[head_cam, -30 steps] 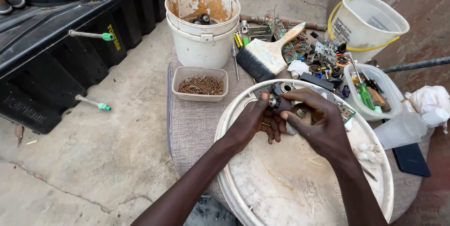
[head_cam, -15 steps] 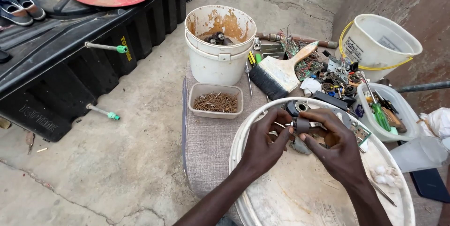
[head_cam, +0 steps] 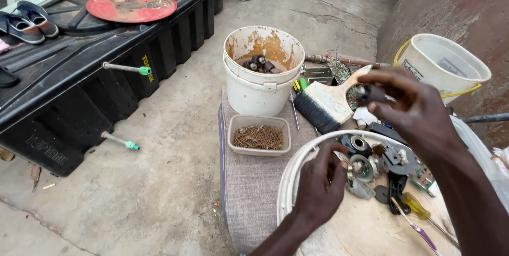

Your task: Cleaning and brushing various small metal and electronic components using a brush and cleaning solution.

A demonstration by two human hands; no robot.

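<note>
1. Above the round white tray (head_cam: 297, 174), the right hand (head_cam: 419, 110) is raised, pinching a small dark cylindrical part (head_cam: 368, 94) between thumb and fingertips.
2. Risk: the pinch is shallow; a slip would likely drop the part among the brush (head_cam: 328, 105) and loose hardware.
3. Lower down, the left hand (head_cam: 321, 187) closes on a small metal assembly (head_cam: 360, 170) at the tray's edge.
4. Both pieces sit well apart, right hand higher.

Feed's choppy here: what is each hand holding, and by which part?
Right hand pinches a small dark part at its end; left hand grips a small round metal piece by its side.
</note>
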